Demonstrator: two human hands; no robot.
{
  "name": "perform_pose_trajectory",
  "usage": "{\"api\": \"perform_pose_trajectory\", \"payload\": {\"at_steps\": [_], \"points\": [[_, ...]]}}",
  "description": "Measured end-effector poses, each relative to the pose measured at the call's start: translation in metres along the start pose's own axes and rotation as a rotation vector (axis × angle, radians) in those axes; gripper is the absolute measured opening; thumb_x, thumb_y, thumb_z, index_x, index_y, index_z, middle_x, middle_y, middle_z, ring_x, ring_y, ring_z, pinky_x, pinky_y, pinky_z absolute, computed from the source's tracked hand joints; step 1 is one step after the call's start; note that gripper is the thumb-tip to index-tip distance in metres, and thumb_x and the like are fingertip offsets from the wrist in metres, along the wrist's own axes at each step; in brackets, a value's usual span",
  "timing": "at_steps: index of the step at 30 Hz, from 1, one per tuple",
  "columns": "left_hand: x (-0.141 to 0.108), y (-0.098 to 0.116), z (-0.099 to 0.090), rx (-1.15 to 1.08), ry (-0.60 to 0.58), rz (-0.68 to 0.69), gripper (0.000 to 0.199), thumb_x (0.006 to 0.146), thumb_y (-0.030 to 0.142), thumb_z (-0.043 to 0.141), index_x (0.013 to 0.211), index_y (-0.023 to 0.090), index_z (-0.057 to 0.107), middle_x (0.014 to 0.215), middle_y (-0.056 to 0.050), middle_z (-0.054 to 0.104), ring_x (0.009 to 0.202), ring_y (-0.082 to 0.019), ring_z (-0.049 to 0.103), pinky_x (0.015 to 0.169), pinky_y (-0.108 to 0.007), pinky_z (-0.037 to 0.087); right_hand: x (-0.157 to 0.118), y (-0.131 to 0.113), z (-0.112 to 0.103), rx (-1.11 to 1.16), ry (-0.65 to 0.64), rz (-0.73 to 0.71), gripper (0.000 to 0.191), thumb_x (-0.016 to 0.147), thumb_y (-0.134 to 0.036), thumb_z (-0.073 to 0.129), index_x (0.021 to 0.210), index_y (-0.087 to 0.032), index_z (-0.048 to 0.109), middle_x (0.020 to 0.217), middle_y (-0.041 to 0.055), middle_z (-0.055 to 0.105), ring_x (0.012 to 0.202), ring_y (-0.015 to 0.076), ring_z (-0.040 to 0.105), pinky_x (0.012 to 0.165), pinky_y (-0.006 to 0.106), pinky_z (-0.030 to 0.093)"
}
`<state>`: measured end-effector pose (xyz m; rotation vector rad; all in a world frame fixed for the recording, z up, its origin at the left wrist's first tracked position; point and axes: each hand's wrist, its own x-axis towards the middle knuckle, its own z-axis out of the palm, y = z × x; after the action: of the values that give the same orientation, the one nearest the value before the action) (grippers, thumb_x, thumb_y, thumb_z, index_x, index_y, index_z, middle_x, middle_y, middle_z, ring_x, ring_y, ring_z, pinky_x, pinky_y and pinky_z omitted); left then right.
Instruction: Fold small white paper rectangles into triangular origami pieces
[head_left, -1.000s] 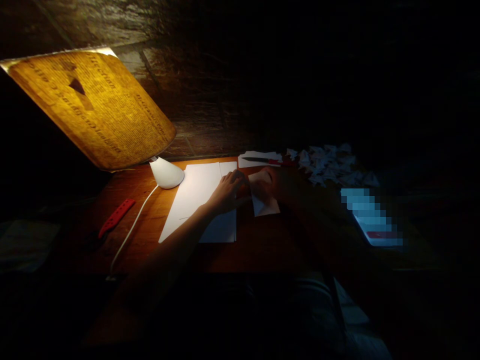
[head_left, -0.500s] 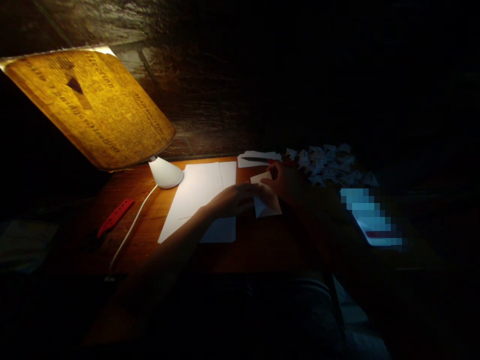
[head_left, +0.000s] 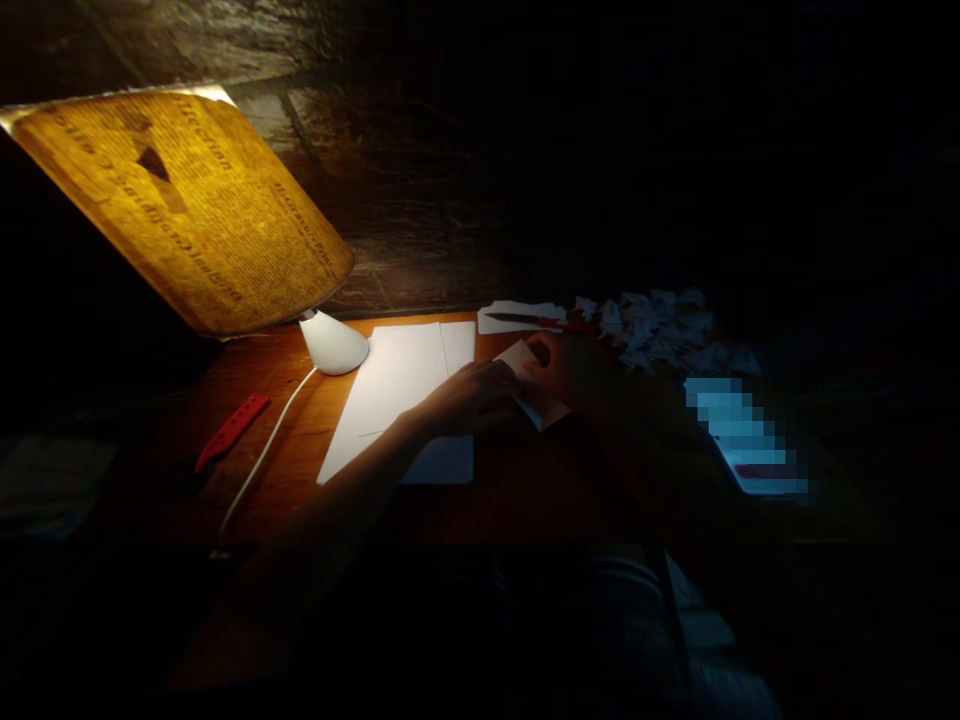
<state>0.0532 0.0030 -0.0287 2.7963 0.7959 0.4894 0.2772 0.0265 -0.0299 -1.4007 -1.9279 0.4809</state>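
Observation:
A small folded piece of paper lies on the wooden table between my hands, turned slantwise. My left hand reaches in from the left, its fingers closed on the paper's left edge. At the paper's upper right, my right hand has its thumb and fingers curled together on it. Dim light hides the exact grip of both hands. Beside my left wrist lie large white sheets, partly covered by my forearm.
A lamp base carries a printed shade. Left lies a red-handled tool near the cord. Behind my hands are paper pieces with a dark blade. Right are several folded paper shapes and a lit phone.
The folded paper has turned, its near end swinging to the right. My right hand's fingers have curled lower onto it, and my left hand has shifted slightly along its edge.

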Motion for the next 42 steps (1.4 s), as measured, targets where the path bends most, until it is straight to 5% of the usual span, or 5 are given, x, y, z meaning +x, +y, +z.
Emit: {"api": "perform_pose_trajectory", "payload": {"at_steps": [15,23,29,42], "points": [[-0.001,-0.003,0.002,-0.028,0.023,-0.025,0.031,0.093,0.035,0.073,0.122,0.023,0.076,0.133,-0.013,0.065,0.121,-0.031,0.063,0.106,-0.053,0.053,-0.003,-0.011,-0.012,-0.184,-0.145,-0.21,0.015,0.083,-0.009,0.068,0.089,-0.02,0.076,0.097,0.0065,0.077,0.084,0.0195,0.067,0.072,0.029,0.043],[-0.004,-0.003,-0.013,-0.158,0.045,-0.061,0.028,0.095,0.025,0.065,0.119,0.023,0.077,0.122,-0.009,0.079,0.112,-0.025,0.074,0.099,-0.042,0.06,-0.004,-0.016,-0.022,-0.089,-0.294,-0.246,0.009,0.087,-0.016,0.07,0.092,-0.019,0.078,0.096,0.0055,0.078,0.083,0.0186,0.067,0.072,0.028,0.043],[-0.005,-0.009,-0.007,-0.139,0.084,-0.075,0.025,0.09,0.022,0.067,0.112,0.024,0.08,0.114,-0.009,0.08,0.1,-0.023,0.076,0.089,-0.039,0.063,-0.006,-0.02,-0.03,-0.11,-0.285,-0.246,0.019,0.096,-0.036,0.068,0.097,-0.021,0.079,0.098,0.0055,0.076,0.084,0.0188,0.064,0.072,0.029,0.041],[-0.005,-0.008,-0.015,-0.214,0.159,-0.111,0.023,0.095,0.022,0.059,0.104,0.02,0.081,0.104,-0.009,0.082,0.094,-0.021,0.077,0.087,-0.037,0.062,-0.008,-0.014,-0.024,-0.124,-0.251,-0.296,0.018,0.088,-0.03,0.077,0.103,-0.02,0.077,0.104,0.0063,0.074,0.089,0.0194,0.064,0.074,0.029,0.042]]}}
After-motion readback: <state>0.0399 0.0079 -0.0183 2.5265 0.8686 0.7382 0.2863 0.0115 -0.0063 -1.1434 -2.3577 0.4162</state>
